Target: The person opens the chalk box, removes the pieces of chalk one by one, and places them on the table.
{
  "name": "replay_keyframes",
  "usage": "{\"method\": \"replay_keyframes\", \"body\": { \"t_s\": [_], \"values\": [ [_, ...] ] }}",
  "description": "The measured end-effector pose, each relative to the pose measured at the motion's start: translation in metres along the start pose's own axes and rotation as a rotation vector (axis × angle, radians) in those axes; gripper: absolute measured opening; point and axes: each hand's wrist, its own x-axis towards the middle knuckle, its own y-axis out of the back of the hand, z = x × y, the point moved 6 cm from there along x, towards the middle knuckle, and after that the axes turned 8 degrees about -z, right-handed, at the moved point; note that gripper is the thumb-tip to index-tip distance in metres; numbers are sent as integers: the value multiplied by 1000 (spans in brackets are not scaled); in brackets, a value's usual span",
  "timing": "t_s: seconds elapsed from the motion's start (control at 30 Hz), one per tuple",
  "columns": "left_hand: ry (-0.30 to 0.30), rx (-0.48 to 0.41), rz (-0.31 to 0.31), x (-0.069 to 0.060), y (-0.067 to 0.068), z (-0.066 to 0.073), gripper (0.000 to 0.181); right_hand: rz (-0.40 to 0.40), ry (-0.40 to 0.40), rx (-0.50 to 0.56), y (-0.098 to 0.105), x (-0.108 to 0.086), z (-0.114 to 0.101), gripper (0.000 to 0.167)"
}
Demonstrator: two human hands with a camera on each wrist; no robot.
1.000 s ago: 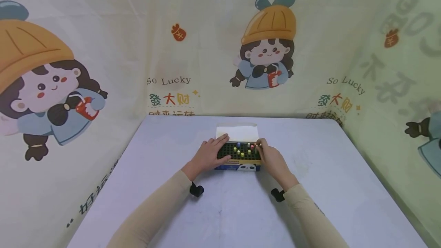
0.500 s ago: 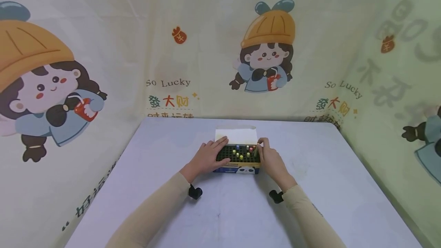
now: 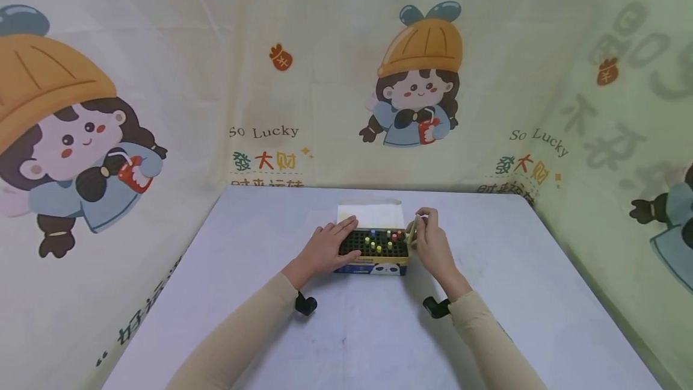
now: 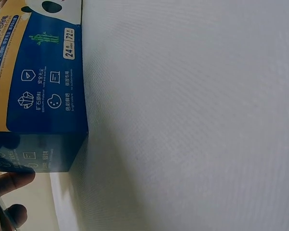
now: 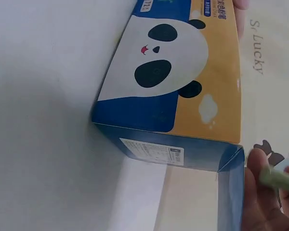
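A blue and yellow chalk box (image 3: 361,269) with a panda print stands on the table, lid raised at the back. Inside is a black holed insert (image 3: 354,250), where several coloured chalk ends show, mostly yellow. My left hand (image 3: 323,248) lies over the box's left end with fingers spread and thumb along the front edge. At the right end, my right hand (image 3: 435,248) pinches a pale green chalk stick (image 3: 411,233) just beside the box, above table level. The right wrist view has this chalk (image 5: 279,179) blurred near the raised side flap (image 5: 230,197).
The box's white inner lid (image 3: 370,214) stands up behind the insert. White cloth covers the table (image 3: 346,330). A printed curtain (image 3: 325,89) hangs behind the table and along both sides. A dark wrist camera (image 3: 435,307) sits below each hand.
My right hand has drawn the pale green chalk up out of the insert and moved slightly right with it. The left hand keeps its place on the box.
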Motion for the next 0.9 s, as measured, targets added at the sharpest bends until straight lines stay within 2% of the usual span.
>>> {"method": "replay_keyframes", "body": {
  "t_s": [0.13, 0.27, 0.47, 0.6, 0.9],
  "values": [
    [-1, -7, 6, 0, 1, 0, 84, 33, -18, 57, 5, 0, 2, 31],
    [-3, -12, 0, 0, 1, 1, 84, 67, -43, 67, 9, -2, 8, 28],
    [-7, -39, 9, 0, 0, 1, 84, 103, -82, 112, 18, -7, 21, 33],
    [-9, -38, 14, 0, -1, -1, 83, 125, -109, 99, 27, -11, 34, 36],
    [-7, -45, 11, 0, 0, -3, 84, 117, -180, 61, 40, -25, 67, 39]
  ]
}}
